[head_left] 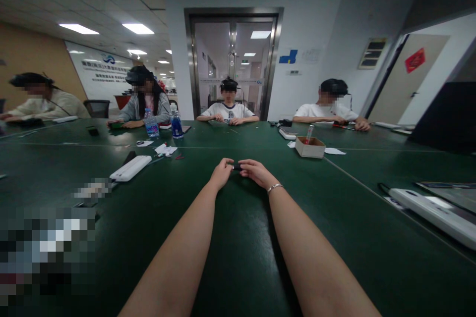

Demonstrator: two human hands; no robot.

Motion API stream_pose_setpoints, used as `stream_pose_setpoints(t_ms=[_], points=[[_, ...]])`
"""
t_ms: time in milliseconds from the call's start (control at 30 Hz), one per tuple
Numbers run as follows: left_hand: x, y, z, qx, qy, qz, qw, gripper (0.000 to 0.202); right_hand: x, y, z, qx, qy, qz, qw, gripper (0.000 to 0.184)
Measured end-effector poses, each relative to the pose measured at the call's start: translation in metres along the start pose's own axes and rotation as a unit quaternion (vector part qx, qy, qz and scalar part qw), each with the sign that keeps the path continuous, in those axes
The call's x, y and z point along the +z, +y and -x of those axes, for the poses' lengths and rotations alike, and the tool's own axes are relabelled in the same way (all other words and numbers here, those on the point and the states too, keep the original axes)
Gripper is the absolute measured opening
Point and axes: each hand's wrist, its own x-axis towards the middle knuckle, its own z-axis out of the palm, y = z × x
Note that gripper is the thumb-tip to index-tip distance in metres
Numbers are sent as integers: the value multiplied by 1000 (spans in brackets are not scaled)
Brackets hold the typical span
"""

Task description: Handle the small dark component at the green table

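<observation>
Over the green table (pixel 238 218), both my arms reach forward and the hands meet near the middle. A small dark stick-shaped object (pixel 237 167) with a light, shiny left end lies between my fingertips; its exact kind is too small to make out. My left hand (pixel 222 172) pinches it at the light end. My right hand (pixel 257 171), with a silver bracelet (pixel 275 187) at the wrist, holds the dark end between thumb and fingers.
White power strips lie at left (pixel 132 168) and right (pixel 431 213). An open box (pixel 310 147) stands ahead to the right. Two bottles (pixel 151 124) and paper scraps (pixel 165 149) are ahead to the left. Several people with headsets sit around the table.
</observation>
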Motion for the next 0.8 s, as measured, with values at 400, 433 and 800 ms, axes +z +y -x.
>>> stream_pose_setpoints(t_ms=[400,433,800], points=[[0,0,2,9,-4,-16,1000,27,1,-1,0,5,-1,-3,1000,17],[0,0,2,14,-7,-18,1000,27,1,-1,0,5,-3,-2,1000,17],[-4,11,7,65,32,-22,997,21,1,0,-2,-1,5,-5,1000,12]])
